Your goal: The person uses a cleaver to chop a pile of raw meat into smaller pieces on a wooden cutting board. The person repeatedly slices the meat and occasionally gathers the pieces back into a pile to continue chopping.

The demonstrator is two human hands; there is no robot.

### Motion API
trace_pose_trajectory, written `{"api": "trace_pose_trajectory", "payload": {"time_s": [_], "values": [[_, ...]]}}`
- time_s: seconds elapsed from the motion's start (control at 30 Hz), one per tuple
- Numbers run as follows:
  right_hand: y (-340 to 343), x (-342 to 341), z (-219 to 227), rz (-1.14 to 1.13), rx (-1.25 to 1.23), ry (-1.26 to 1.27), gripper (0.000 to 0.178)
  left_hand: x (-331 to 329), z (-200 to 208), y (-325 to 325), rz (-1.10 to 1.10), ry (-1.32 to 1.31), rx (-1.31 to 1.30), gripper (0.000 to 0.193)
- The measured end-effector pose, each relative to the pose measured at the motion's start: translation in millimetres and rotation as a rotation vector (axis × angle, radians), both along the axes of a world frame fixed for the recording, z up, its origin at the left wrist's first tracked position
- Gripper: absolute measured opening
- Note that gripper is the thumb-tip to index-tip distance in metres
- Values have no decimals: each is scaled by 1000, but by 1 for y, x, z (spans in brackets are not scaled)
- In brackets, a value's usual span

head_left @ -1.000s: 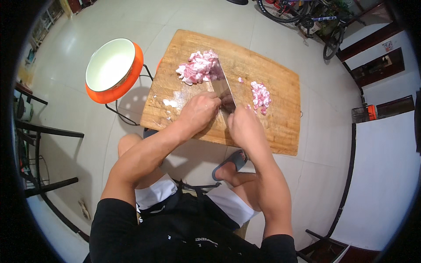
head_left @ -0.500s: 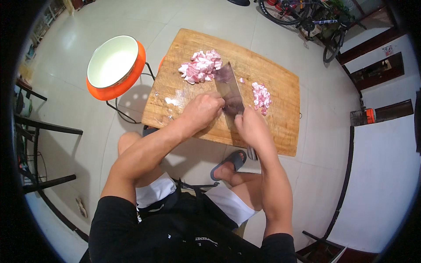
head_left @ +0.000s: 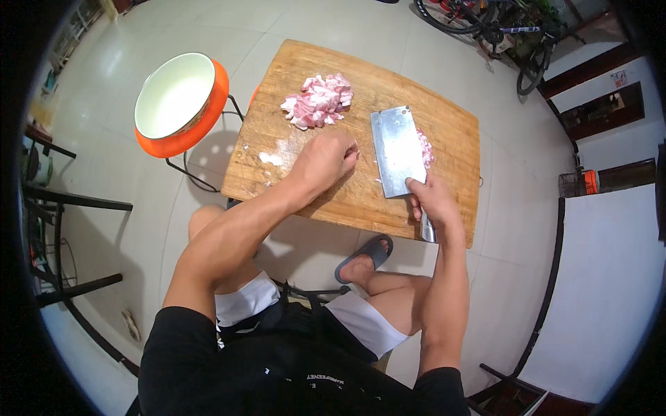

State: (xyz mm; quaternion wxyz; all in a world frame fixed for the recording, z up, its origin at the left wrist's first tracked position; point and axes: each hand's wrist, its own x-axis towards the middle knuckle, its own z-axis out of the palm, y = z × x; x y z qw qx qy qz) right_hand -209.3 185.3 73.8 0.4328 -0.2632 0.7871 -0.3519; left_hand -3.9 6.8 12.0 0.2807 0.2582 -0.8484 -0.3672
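My right hand (head_left: 437,200) grips a cleaver (head_left: 397,149) by its metal handle, thumb on the lower end of the blade. The broad blade is turned flat side up, over the right part of a wooden cutting board (head_left: 277,66). Partly behind it lies a small heap of finely cut pink meat (head_left: 424,149). My left hand (head_left: 325,161) rests on the board with curled fingers; whatever is under them is hidden. Just beyond it sits a larger pile of pink and white meat pieces (head_left: 318,102).
A cream-coloured bowl (head_left: 175,93) stands on an orange stool (head_left: 201,125) with dark metal legs, left of the board. Dark chair legs (head_left: 83,201) reach in from the left. A bicycle (head_left: 492,31) is at the far right. My slippered foot (head_left: 364,260) is below the board's near edge.
The cleaver has moved right, away from my left hand, and its blade has tilted over flat, partly covering the small meat heap. My left hand has stayed nearly in place.
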Motion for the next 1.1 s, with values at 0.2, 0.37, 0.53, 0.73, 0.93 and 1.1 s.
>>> {"api": "trace_pose_trajectory", "payload": {"time_s": [0.2, 0.37, 0.53, 0.73, 0.93, 1.1], "values": [[9, 9, 17, -18, 41, 271, 19, -6, -4, 9, -31, 85, -239, 19], [14, 35, 23, 119, 6, 707, 27, 3, -2, 8, -93, 1, -264, 17], [7, 72, 54, 233, 96, 867, 25, 7, -3, 6, -122, -31, -305, 14], [11, 78, 54, 334, 73, 903, 26, 7, -2, 5, -160, -6, -286, 13], [6, 88, 51, 397, 123, 835, 24, 5, 0, 5, -158, 19, -229, 11], [-33, 83, 37, 418, 64, 844, 26, 5, 0, 3, -172, -25, -234, 10]]}}
